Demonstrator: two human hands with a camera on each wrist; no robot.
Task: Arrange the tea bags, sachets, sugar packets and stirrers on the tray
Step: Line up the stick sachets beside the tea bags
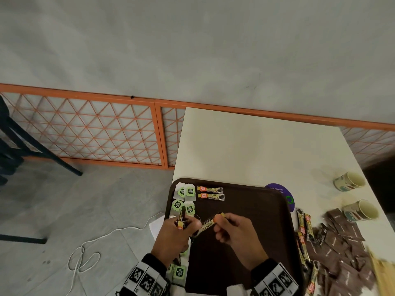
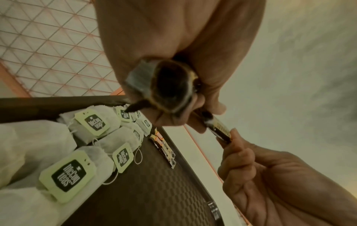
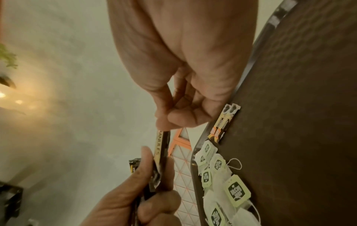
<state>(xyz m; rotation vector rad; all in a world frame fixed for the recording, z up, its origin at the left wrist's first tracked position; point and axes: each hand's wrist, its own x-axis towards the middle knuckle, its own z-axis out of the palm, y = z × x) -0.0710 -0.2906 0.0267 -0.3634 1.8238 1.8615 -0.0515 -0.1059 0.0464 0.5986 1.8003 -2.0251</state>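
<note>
A dark brown tray (image 1: 245, 242) lies on the white table. Several tea bags (image 1: 185, 192) with green tags run down its left side, and two coffee sachets (image 1: 210, 192) lie side by side at its far edge. Above the tray, my left hand (image 1: 181, 229) grips a bunch of coffee sachets (image 1: 181, 220) in its fist. My right hand (image 1: 226, 225) pinches the orange end of one sachet (image 1: 208, 225), whose other end is still in the left fist. In the wrist views that sachet (image 2: 218, 128) (image 3: 161, 151) spans both hands.
Right of the tray lie more coffee sachets (image 1: 303, 227), a heap of brown sugar packets (image 1: 346, 253) and wooden stirrers (image 1: 382, 274). Two paper cups (image 1: 350, 181) lie on their sides at the table's right edge. A purple round sticker (image 1: 284, 195) shows behind the tray.
</note>
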